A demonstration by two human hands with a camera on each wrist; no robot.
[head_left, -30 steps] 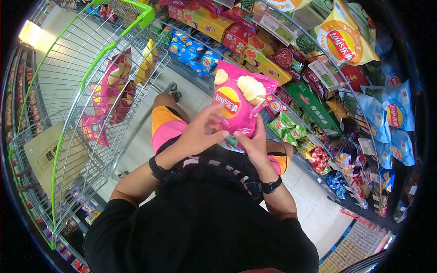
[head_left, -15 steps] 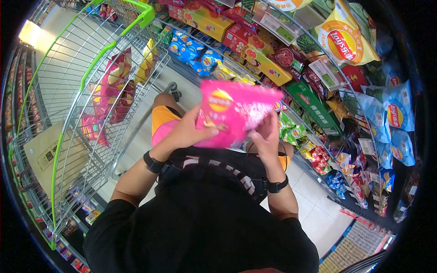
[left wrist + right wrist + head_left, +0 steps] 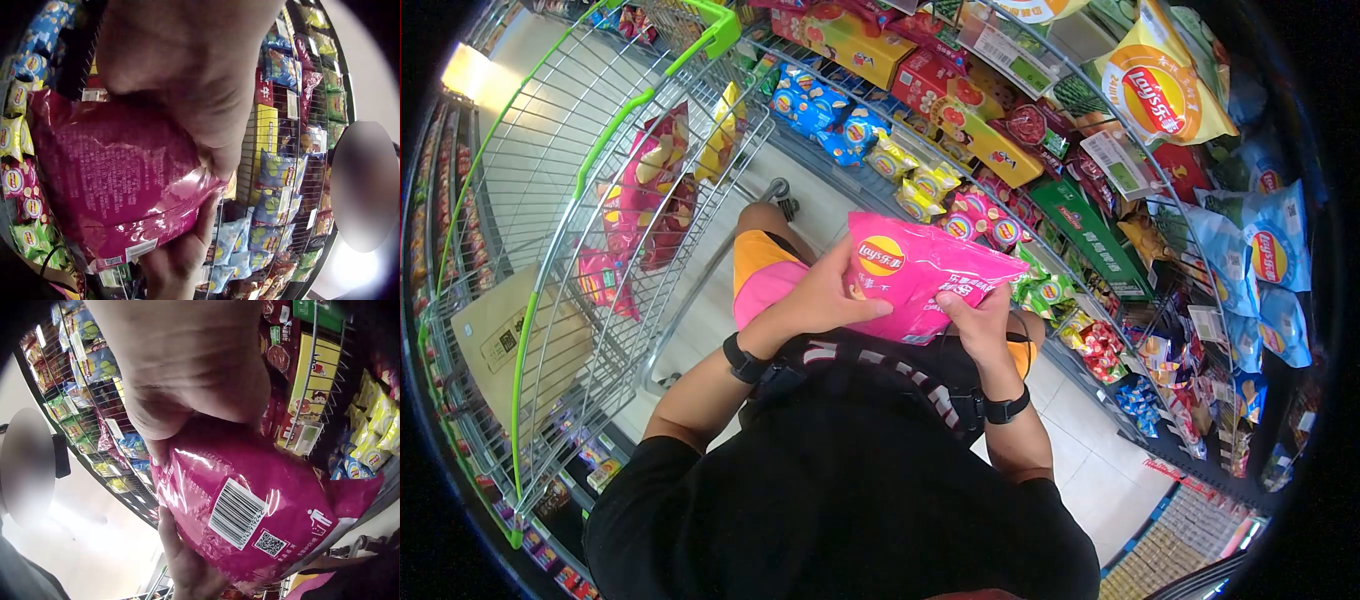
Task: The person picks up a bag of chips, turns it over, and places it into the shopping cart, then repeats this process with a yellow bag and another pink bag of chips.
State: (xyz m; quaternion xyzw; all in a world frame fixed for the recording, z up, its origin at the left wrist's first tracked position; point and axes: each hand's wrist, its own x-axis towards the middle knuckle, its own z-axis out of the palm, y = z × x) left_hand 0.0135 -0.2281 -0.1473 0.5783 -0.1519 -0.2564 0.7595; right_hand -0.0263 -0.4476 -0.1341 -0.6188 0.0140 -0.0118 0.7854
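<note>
Both hands hold a pink Lay's bag of potato chips (image 3: 915,270) over the lap in the head view. My left hand (image 3: 825,300) grips its left side, thumb lying across the near face. At the right end, my right hand (image 3: 982,325) pinches the bag with the thumb on top. Small print covers the face seen in the left wrist view, with a crimped seam along the bottom of the bag (image 3: 119,162). A barcode (image 3: 236,514) and a square code (image 3: 271,544) show in the right wrist view.
A green-edged shopping cart (image 3: 525,330) stands at the left, with chip bags (image 3: 650,185) and a brown paper bag (image 3: 525,345) in it. Shelves of snacks run along the right, with small yellow bags (image 3: 920,190), a green box (image 3: 1095,235) and light-blue Lay's bags (image 3: 1265,255).
The pink bag has been turned, so its large chip picture no longer shows and printed text does. It has come lower, and my left hand has gone from touching its front to gripping its side.
</note>
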